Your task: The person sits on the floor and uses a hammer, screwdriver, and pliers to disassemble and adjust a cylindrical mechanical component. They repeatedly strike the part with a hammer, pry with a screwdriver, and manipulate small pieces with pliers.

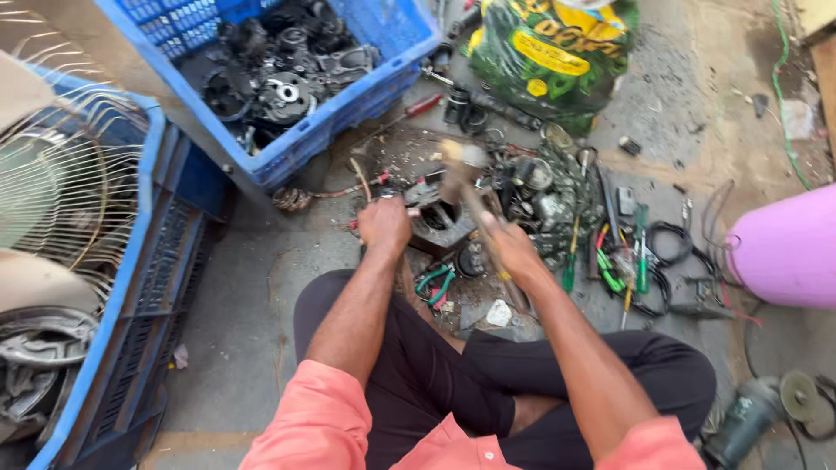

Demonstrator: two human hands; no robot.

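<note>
Two blue plastic crates hemmed in the work: one (261, 165) up front, heaped with dark metal motor parts (279, 70); the other (131, 287) at the person's left, carrying a wire fan guard (70, 183); a green and yellow printed sack (549, 52) lay beyond the hands, a pink rounded drum (784, 248) stood at the right edge, and an angle grinder (753, 418) rested by the right knee; green-handled screwdrivers (640, 248), black cables (670, 244) and a red-handled tool (424, 104) were strewn close to the right of the work, with a heap of small metal scrap (549, 196) just behind it.

A dark, blocky metal housing (440, 222) with a round opening sat on the floor just ahead of the crossed legs, between the hands; the left hand (385, 224) was closed tight, its fingers pressed against the housing's left side; the right hand (512, 248) was wrapped shut around the wooden handle of a hammer (461, 170), whose head was blurred above the housing.

Grey concrete floor (235, 296), dusty and stained, bore everything; the person sat on it in black trousers and a salmon shirt.
</note>
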